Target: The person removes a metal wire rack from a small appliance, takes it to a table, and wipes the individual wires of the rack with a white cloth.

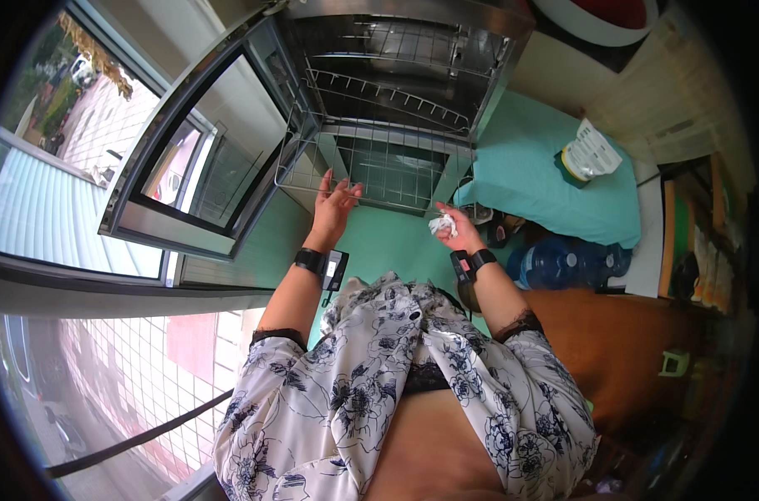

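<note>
A wire rack [379, 198] is pulled partly out of a metal-lined cabinet [392, 75] in front of me. My left hand [335, 206] grips the rack's front wire near its left part, fingers under and around it. A crumpled white tissue [442, 225] is held in my right hand [457, 230], whose fingertips reach the rack's front edge near the right corner. The cabinet's glass-panelled door [194, 163] stands swung out to the left. Another rack with upright prongs [389, 94] sits further in.
On the right, a turquoise cloth [529, 163] covers a surface bearing a packet [589, 156]. Large blue water bottles [548, 263] lie below it. A window [72, 200] is at the left, beyond the door. A white-rimmed round container [611, 34] stands at the upper right.
</note>
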Available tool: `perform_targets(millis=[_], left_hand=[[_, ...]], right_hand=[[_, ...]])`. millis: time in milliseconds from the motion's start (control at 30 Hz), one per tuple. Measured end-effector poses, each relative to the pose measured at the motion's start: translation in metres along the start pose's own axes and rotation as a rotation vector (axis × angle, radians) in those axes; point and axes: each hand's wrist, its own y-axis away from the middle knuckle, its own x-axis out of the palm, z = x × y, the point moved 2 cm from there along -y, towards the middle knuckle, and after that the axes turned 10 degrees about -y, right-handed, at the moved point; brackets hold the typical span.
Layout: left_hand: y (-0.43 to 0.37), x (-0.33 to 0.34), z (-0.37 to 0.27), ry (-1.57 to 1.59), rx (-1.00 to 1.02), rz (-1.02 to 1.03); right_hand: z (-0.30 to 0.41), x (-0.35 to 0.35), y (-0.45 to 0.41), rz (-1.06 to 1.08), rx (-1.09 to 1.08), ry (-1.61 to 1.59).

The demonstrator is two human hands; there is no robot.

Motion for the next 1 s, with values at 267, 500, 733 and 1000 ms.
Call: perform_targets(millis=[267,500,733,1000], left_hand=[[-0.051,0.059,0.000,-0.108,0.040,-0.071],[-0.042,0.057,0.017,-0.098,0.023,-0.038],[-0.045,0.051,0.018,-0.086,0.042,0.004],[-0.037,0.054,0.015,-0.103,0.049,-0.021]], right_hand=[[0.063,0.001,-0.032,0.013,-0.016,-0.065],[0.071,-0.007,-0.036,-0.020,-0.115,-0.049],[0.065,-0.009,-0.050,-0.060,-0.229,-0.073],[0.061,-0.015,-0.053,0.020,-0.195,-0.101]])
